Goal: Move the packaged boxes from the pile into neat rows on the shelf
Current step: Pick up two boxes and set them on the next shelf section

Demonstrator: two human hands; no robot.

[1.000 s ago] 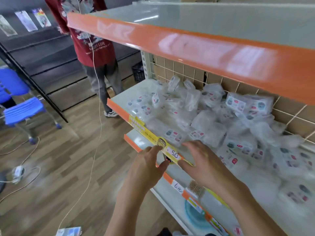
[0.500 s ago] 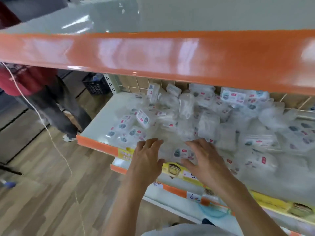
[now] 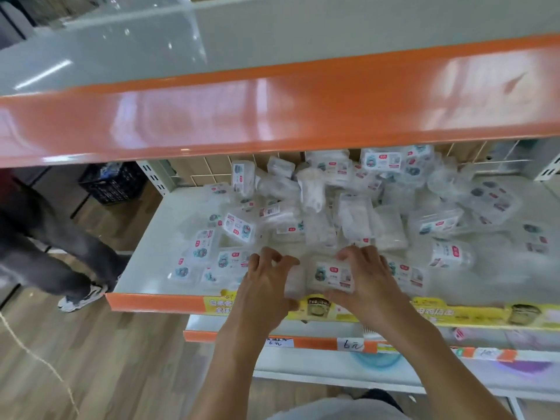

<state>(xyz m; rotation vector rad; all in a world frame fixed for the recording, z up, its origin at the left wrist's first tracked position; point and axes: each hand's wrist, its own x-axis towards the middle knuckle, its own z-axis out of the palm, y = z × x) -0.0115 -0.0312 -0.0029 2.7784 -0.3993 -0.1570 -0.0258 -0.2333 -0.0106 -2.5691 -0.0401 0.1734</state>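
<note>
Since half a second ago both hands have closed in on one box; before that they hovered spread over the shelf front. Now the left hand [image 3: 266, 286] has fingers curled at the left end of a clear packaged box [image 3: 331, 275], and the right hand [image 3: 368, 281] curls over its right end, thumb underneath at the front. That box sits at the front edge of the shelf [image 3: 157, 237], about midway along it.

Two hands, one box held between them. The pile [image 3: 348, 213] holds dozens of clear packaged boxes, too jumbled and blurred to count, heaped from the centre to the back wall and right end. Roughly six lie flat and loose near the front-left.

Bare shelf surface shows along the left edge and back-left corner. An orange-fronted upper shelf [image 3: 272, 110] overhangs close above. A second person's legs [image 3: 54, 244] stand left of the shelf; a dark crate [image 3: 113, 183] sits on the floor behind.
</note>
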